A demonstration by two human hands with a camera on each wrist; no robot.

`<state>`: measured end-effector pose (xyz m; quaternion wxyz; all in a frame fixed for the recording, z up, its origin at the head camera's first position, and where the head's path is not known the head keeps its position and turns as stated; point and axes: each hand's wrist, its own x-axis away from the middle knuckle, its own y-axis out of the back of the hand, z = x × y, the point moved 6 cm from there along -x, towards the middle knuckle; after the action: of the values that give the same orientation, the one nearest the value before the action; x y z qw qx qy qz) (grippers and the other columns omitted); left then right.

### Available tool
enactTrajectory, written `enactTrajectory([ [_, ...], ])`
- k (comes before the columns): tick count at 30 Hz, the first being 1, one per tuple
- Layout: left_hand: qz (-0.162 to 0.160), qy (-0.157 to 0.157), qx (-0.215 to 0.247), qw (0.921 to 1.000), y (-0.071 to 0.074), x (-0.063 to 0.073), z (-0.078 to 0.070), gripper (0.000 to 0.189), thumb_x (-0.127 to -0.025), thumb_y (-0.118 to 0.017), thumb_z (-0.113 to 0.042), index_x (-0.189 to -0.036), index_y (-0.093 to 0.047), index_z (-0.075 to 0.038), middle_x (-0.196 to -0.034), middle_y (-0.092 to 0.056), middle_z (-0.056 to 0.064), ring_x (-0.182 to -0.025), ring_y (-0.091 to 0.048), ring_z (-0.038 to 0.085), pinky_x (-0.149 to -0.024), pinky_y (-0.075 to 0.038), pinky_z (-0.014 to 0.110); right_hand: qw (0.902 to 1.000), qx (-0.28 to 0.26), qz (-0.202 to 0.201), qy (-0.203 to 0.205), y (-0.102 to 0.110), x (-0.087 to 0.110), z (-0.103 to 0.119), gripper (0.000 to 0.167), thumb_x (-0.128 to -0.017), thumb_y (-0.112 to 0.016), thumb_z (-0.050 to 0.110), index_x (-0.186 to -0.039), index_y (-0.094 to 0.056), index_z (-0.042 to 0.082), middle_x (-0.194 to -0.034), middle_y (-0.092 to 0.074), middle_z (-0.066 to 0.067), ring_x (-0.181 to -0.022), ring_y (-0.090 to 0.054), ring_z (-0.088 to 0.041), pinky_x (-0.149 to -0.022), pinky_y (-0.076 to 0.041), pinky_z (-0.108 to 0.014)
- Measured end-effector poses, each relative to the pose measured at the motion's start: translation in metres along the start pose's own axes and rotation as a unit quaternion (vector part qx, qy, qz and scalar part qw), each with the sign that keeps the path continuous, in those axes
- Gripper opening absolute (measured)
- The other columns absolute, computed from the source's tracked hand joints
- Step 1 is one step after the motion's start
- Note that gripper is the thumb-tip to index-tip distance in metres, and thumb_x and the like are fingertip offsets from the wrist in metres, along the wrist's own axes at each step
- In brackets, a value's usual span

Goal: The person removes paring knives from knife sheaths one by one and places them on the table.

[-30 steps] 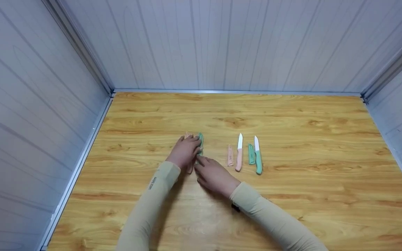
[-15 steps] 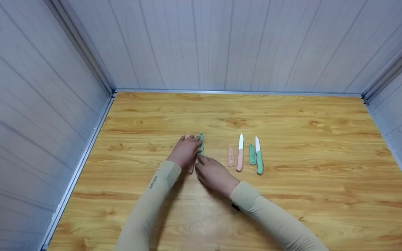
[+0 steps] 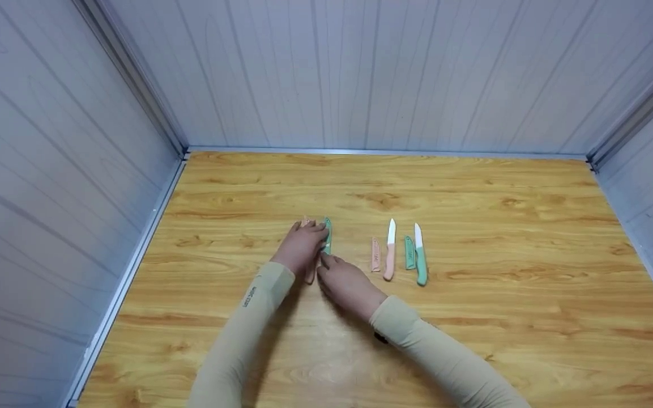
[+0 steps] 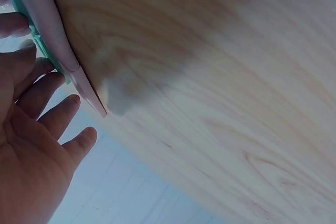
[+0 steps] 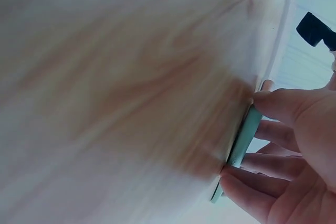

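Observation:
My left hand (image 3: 301,245) reaches over a pink sheathed paring knife (image 3: 310,276). Its thumb and index finger pinch a green sheathed paring knife (image 3: 328,229) just to the right, while the other fingers spread loosely. From the lower right my right hand (image 3: 351,285) grips the handle end of the same green knife; the right wrist view has thumb and fingertips along the green handle (image 5: 245,135). The left wrist view shows the pink handle (image 4: 50,30) in front of the green piece. Much of both knives is hidden by the hands.
To the right lie a pink sheath (image 3: 375,254), a bare pink-handled paring knife (image 3: 390,258), a green sheath (image 3: 410,253) and a bare green-handled paring knife (image 3: 421,262). Their white blades point away from me. Panel walls (image 3: 337,73) enclose the wooden table (image 3: 507,340).
Both hands stay nearly in place on the green knife. The whole head view shifts by a few pixels; the knives and sheaths at the right lie as before.

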<state>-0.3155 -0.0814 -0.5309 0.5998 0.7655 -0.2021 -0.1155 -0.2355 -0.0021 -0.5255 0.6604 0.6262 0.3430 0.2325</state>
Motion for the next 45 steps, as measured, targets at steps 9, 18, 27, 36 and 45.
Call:
enactTrajectory([
  [9, 0.016, -0.013, -0.031, 0.9993, -0.002, 0.001, -0.004, 0.066, -0.077, -0.074, 0.002, -0.137, -0.051, -0.011, -0.145, -0.043, 0.007, -0.134, -0.036, 0.031, -0.110, -0.022, 0.053, 0.9999, 0.009, -0.001, 0.007, 0.002, 0.002, -0.001, 0.014, -0.090, -0.056, 0.004, -0.095, -0.068, -0.001, -0.113, -0.059, -0.017, -0.090, -0.061, -0.024, -0.076, -0.054, -0.031],
  [18, 0.005, -0.015, -0.044, 0.9989, -0.001, -0.002, -0.007, 0.065, -0.072, -0.075, 0.008, -0.131, -0.054, -0.010, -0.141, -0.047, 0.009, -0.133, -0.038, 0.033, -0.111, -0.021, 0.053, 0.9933, -0.111, 0.000, -0.029, 0.003, 0.001, -0.010, 0.013, -0.089, -0.060, 0.006, -0.096, -0.065, -0.004, -0.110, -0.060, -0.016, -0.089, -0.063, -0.028, -0.078, -0.053, -0.039],
  [27, 0.010, -0.018, -0.050, 0.9985, -0.001, -0.003, -0.008, 0.077, -0.063, -0.082, 0.004, -0.133, -0.052, -0.009, -0.140, -0.048, 0.012, -0.133, -0.037, 0.034, -0.112, -0.020, 0.052, 0.9912, -0.125, -0.004, -0.042, 0.003, 0.003, -0.012, 0.020, -0.087, -0.062, 0.006, -0.104, -0.063, -0.005, -0.111, -0.058, -0.016, -0.092, -0.060, -0.030, -0.082, -0.052, -0.040],
  [36, 0.005, -0.025, -0.010, 0.9996, 0.001, 0.000, -0.012, 0.077, -0.068, -0.075, 0.012, -0.137, -0.053, -0.016, -0.141, -0.047, 0.015, -0.134, -0.036, 0.034, -0.113, -0.014, 0.051, 0.9851, -0.168, -0.004, -0.035, 0.007, 0.003, -0.017, 0.020, -0.086, -0.063, 0.003, -0.104, -0.064, -0.005, -0.117, -0.059, -0.016, -0.095, -0.062, -0.030, -0.084, -0.052, -0.039],
  [45, 0.002, -0.047, -0.033, 0.9984, 0.000, 0.000, -0.016, 0.078, -0.050, -0.084, 0.012, -0.119, -0.061, -0.017, -0.136, -0.050, 0.018, -0.133, -0.037, 0.035, -0.113, -0.014, 0.052, 0.9807, -0.194, 0.009, -0.023, 0.010, 0.002, -0.021, 0.014, -0.084, -0.065, 0.001, -0.097, -0.064, -0.001, -0.110, -0.061, -0.012, -0.091, -0.063, -0.024, -0.078, -0.053, -0.036],
])
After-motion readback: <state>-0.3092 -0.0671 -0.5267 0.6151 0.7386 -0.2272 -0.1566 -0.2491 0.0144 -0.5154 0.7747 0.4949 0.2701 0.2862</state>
